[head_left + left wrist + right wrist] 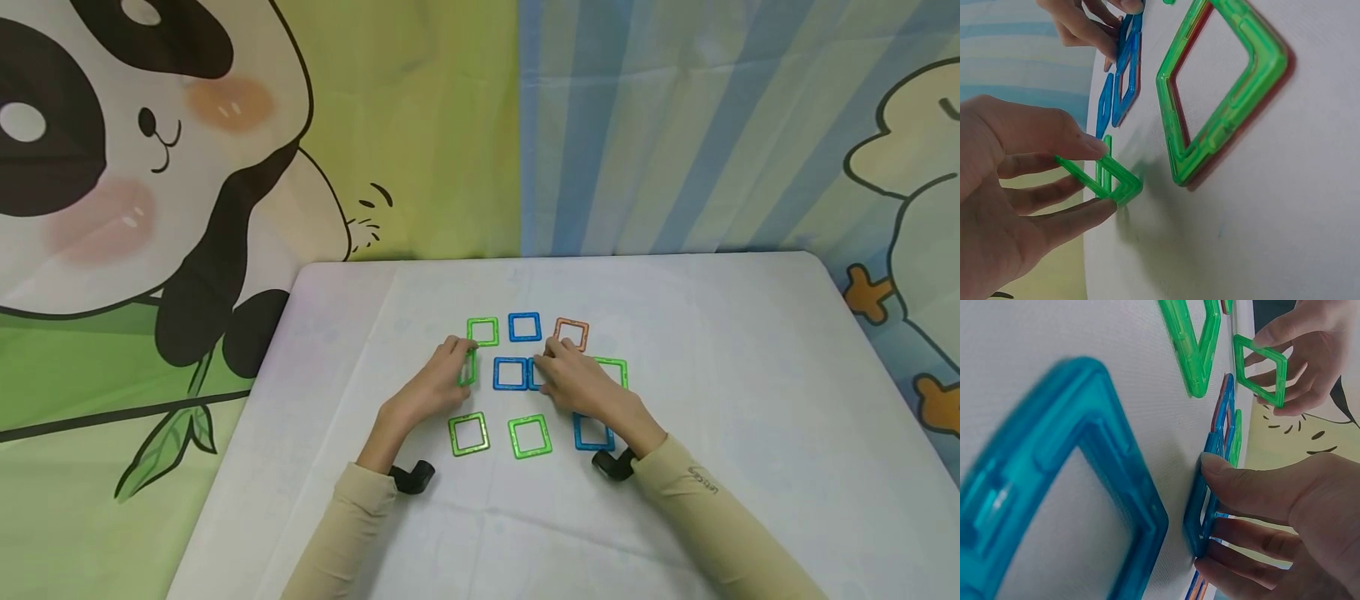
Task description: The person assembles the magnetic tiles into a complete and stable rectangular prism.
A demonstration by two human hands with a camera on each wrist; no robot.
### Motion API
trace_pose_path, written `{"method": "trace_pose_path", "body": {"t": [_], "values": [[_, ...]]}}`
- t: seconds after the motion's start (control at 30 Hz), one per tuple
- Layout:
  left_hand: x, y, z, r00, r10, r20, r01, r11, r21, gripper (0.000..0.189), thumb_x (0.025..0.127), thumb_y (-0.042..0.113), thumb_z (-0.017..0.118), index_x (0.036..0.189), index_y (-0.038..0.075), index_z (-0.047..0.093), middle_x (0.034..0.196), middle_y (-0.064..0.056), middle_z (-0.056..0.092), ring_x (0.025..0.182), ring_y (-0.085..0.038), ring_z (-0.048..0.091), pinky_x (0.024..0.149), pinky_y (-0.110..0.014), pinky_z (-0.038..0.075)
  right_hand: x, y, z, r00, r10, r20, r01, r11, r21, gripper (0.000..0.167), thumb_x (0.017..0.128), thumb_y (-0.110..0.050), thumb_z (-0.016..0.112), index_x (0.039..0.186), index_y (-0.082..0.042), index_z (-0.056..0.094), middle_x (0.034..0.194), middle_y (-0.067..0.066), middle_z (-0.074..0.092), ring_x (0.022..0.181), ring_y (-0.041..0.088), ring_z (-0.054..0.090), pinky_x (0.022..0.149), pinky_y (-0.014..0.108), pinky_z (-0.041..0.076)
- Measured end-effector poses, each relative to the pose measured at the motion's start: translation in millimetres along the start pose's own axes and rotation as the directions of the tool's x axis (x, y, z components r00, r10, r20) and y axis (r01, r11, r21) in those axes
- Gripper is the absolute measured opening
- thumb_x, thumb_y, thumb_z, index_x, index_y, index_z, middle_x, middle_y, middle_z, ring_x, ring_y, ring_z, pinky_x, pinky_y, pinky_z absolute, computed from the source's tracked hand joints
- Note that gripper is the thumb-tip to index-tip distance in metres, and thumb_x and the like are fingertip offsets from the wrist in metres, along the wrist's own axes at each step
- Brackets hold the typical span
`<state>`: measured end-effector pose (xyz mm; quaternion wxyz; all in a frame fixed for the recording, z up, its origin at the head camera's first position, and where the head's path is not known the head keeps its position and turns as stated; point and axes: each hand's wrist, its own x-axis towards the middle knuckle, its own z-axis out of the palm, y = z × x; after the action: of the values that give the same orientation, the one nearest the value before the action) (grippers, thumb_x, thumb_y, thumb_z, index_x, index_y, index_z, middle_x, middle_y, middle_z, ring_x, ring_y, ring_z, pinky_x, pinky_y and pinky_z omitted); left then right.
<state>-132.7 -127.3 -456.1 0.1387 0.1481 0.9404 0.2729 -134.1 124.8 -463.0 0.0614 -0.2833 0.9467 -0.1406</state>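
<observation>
Green frame (pixel 1281 374) pinched by left hand (pixel 435 379), blue frame (pixel 1193 514) partly hidden by the pinching right hand (pixel 581 381)

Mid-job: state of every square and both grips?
Left grip: pinching left green square.
Left green square: held tilted; table contact unclear.
Right grip: pinching held blue square.
Held blue square: apparently touching centre blue square.
Centre blue square: flat.
Top green square: flat.
Top blue square: flat.
Orange square: flat.
Right green square: flat.
Bottom-left green square: flat.
Bottom-middle green square: flat.
Bottom blue square: flat.
</observation>
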Motion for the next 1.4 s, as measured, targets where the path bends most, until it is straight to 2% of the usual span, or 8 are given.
{"method": "trace_pose_path", "body": {"t": [0.13, 0.37, 0.63, 0.9, 1.13, 1.4], "values": [[1.5, 0.1, 0.3, 1.0, 0.018, -0.005, -0.018, 0.999, -0.039, 0.068, 0.09, -0.003, 0.071, 0.151, 0.004, 0.043, 0.147, -0.014, 0.046, 0.13, -0.026, 0.049, 0.109, -0.041, 0.046, 0.2, 0, 1, 1.0, 0.001, 0.001, -0.001, 1.0, -0.005, 0.047, 0.092, -0.017, 0.08, 0.132, 0.001, 0.066, 0.118, 0.014, 0.059, 0.098, 0.026, 0.051, 0.081, 0.039, 0.053], [4.8, -2.4, 2.2, 0.999, 0.033, -0.004, -0.034, 0.994, -0.106, 0.07, 0.089, -0.004, 0.071, 0.151, 0.005, 0.041, 0.145, -0.013, 0.048, 0.119, -0.028, 0.059, 0.1, -0.04, 0.053, 1.4, -1, 2, 1.0, 0.005, 0.009, -0.005, 1.0, -0.029, 0.047, 0.092, -0.018, 0.079, 0.133, 0.001, 0.066, 0.118, 0.014, 0.059, 0.099, 0.026, 0.051, 0.082, 0.038, 0.053], [6.1, -0.8, 2.4, 0.999, 0.033, -0.005, -0.034, 0.99, -0.139, 0.07, 0.089, -0.005, 0.069, 0.151, 0.006, 0.04, 0.15, -0.012, 0.046, 0.127, -0.031, 0.06, 0.102, -0.041, 0.054, 0.1, -3, 0, 1.0, 0.009, 0.006, -0.009, 1.0, -0.024, 0.048, 0.092, -0.018, 0.079, 0.134, 0.001, 0.065, 0.119, 0.015, 0.06, 0.1, 0.026, 0.051, 0.083, 0.039, 0.053], [8.8, -1.0, 3.7, 0.998, 0.065, 0.005, -0.064, 0.985, -0.161, 0.068, 0.089, -0.006, 0.067, 0.151, 0.005, 0.04, 0.15, -0.012, 0.046, 0.122, -0.03, 0.061, 0.096, -0.039, 0.056, 0.1, -3, 1, 1.0, 0.016, 0.002, -0.016, 1.0, -0.021, 0.048, 0.092, -0.018, 0.08, 0.134, 0.001, 0.065, 0.119, 0.015, 0.06, 0.101, 0.027, 0.052, 0.085, 0.039, 0.053], [10.5, -0.4, 5.7, 0.997, 0.073, 0.003, -0.071, 0.981, -0.178, 0.068, 0.089, -0.006, 0.067, 0.15, 0.007, 0.041, 0.148, -0.01, 0.048, 0.11, -0.025, 0.061, 0.084, -0.033, 0.056, 1.0, 0, 3, 1.0, 0.017, 0.002, -0.017, 1.0, -0.018, 0.048, 0.091, -0.018, 0.08, 0.133, 0.001, 0.066, 0.119, 0.014, 0.06, 0.101, 0.027, 0.052, 0.085, 0.039, 0.053], [12.6, 2.0, 10.0, 0.996, 0.084, 0.007, -0.08, 0.97, -0.232, 0.07, 0.089, -0.005, 0.069, 0.152, 0.005, 0.039, 0.15, -0.011, 0.048, 0.105, -0.023, 0.063, 0.082, -0.033, 0.056, 1.2, -1, 3, 1.0, 0.023, 0.011, -0.022, 1.0, -0.016, 0.049, 0.092, -0.017, 0.079, 0.135, 0.001, 0.065, 0.118, 0.014, 0.059, 0.1, 0.026, 0.051, 0.082, 0.039, 0.053]]}}
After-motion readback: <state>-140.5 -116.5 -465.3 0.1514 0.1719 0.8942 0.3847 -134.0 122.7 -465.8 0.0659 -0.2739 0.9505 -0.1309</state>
